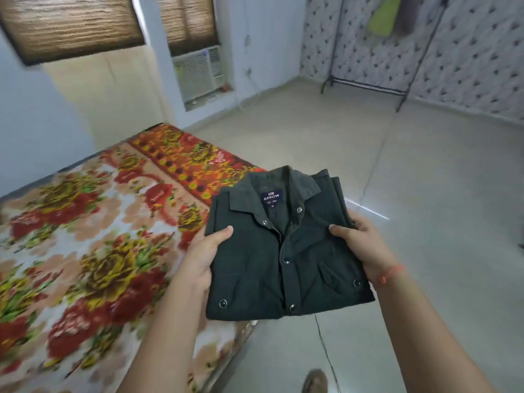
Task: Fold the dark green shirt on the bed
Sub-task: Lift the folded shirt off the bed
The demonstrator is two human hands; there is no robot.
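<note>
Holding the dark green shirt (283, 251) by both sides: left grip (202, 256) clamped on the edge nearest the bed, thumb on top and fingers tucked under, right grip (360, 245) grasping the opposite edge the same way. Already folded into a tidy rectangle, collar at the far end, snaps down the front, navy ARROW label (271, 197) showing inside the neck. Held up off the bed (85, 236), partly above its near corner and partly above the tiled floor (425, 194). Wearing a red thread (391, 273) on the right wrist. Further back, got a window AC unit (200, 72) in the wall, bamboo blinds (71, 24) above, and a black clothes rack (402, 89) with something lime green (384, 15) hanging on it.
</note>
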